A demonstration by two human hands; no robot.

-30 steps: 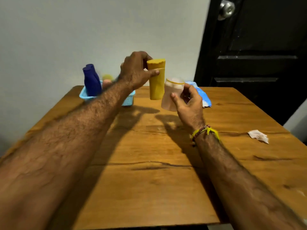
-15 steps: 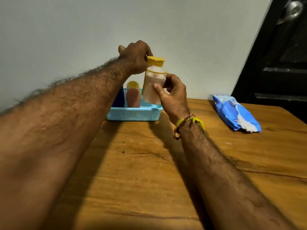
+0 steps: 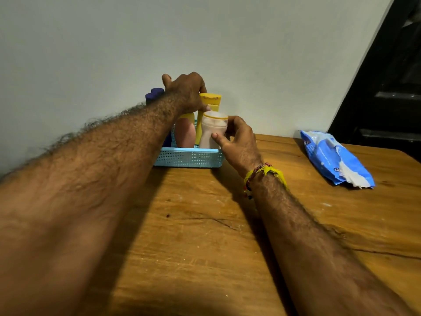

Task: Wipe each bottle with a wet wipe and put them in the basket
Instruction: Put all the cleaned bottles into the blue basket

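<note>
Over the basket [image 3: 189, 158], both bottles have arrived: left hand [image 3: 185, 92] grips yellow bottle [image 3: 210, 103], right hand [image 3: 239, 142] white bottle [image 3: 213, 131]; release remains.

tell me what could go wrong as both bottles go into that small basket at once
1. The basket already looks crowded: a pink bottle and a purple bottle stand inside, so either could get knocked over.
2. The left hand grips the yellow bottle right beside the pale bottle in the right hand; they may collide or tip.
</note>
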